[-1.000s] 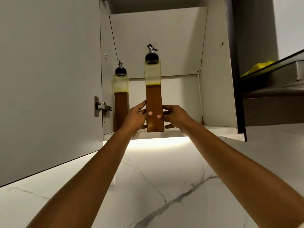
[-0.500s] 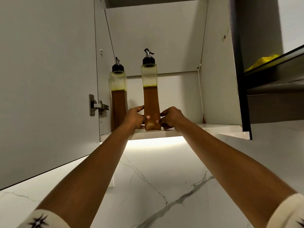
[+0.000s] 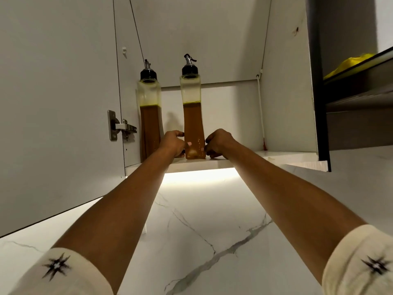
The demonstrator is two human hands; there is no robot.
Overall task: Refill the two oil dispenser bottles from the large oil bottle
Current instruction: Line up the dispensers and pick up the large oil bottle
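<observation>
At frame centre, the left hand (image 3: 173,143) and right hand (image 3: 219,142) pinch just the base of 1 tall dispenser bottle (image 3: 193,124) near the shelf (image 3: 276,155) edge, so it could tip forward or slip off.

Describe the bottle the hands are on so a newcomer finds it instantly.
Look in the open wall cabinet, on its bottom shelf, where two amber-filled bottles stand. It is the right dispenser bottle: unlike the left dispenser bottle beside the hinge, it has the left hand and right hand gripping its base.
</observation>
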